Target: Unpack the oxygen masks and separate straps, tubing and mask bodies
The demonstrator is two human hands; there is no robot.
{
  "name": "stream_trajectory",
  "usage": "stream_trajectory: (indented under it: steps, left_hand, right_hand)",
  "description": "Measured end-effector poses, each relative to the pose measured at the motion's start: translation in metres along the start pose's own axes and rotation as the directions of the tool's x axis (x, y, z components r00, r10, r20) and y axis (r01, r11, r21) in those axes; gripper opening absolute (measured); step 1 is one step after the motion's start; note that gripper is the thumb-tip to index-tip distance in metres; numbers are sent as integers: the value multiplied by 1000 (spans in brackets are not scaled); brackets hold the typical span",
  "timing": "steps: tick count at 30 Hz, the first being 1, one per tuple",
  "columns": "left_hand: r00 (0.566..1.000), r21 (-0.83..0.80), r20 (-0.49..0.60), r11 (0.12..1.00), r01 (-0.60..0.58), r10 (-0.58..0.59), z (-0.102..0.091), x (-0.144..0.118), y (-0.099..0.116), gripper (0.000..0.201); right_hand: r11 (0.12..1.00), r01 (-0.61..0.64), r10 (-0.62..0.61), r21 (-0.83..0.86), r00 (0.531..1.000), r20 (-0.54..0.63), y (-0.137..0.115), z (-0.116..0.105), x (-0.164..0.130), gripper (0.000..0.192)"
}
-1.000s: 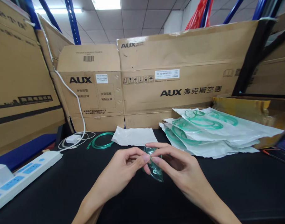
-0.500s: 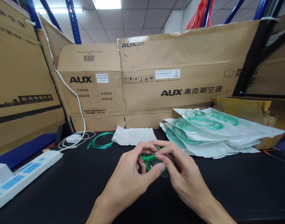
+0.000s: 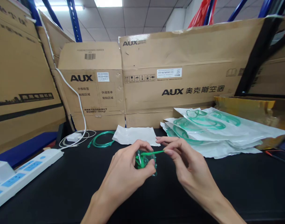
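My left hand (image 3: 127, 169) is closed around a small see-through green oxygen mask (image 3: 147, 161), with the thumb in front and fingers behind, so part of the mask is hidden. A bright green elastic strap (image 3: 156, 152) runs from the mask to the right. Its far end is pinched between the thumb and forefinger of my right hand (image 3: 186, 160), and the strap looks taut between the two hands. Just behind them lies a white pouch (image 3: 135, 135) on the black table. A coiled green tube (image 3: 102, 140) rests left of that pouch.
At the right is a stack of white-and-clear pouches (image 3: 228, 144) with green tubing inside. A white power strip (image 3: 27, 174) lies at the left, near a white cable and adapter (image 3: 73, 137). Cardboard boxes (image 3: 179, 62) wall off the back of the black table (image 3: 63, 193).
My right hand has moved away to the right, drawing the green strap out straight from the mask. My left hand keeps the mask and has shifted slightly left.
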State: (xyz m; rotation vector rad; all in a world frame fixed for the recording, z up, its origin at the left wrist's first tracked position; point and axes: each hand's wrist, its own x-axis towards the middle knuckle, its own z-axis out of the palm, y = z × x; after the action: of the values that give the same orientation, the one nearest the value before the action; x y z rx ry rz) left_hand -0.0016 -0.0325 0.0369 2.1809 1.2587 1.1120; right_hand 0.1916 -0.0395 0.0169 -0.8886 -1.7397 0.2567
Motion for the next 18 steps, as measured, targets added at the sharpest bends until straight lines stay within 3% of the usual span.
stream_trajectory:
  steps: [11, 13, 18]
  left_hand:
    - [996, 93, -59, 994, 65, -59, -17, 6, -20, 23]
    - [997, 96, -50, 994, 58, -53, -15, 4, -18, 23]
    - [999, 89, 15, 996, -30, 28, -1, 2, -8, 11]
  right_hand:
    - [997, -69, 57, -39, 967, -250, 5, -33, 16, 12]
    - [997, -67, 60, -26, 973, -222, 3, -30, 15, 12]
    - [998, -2, 3, 65, 1000, -25, -16, -7, 6, 13]
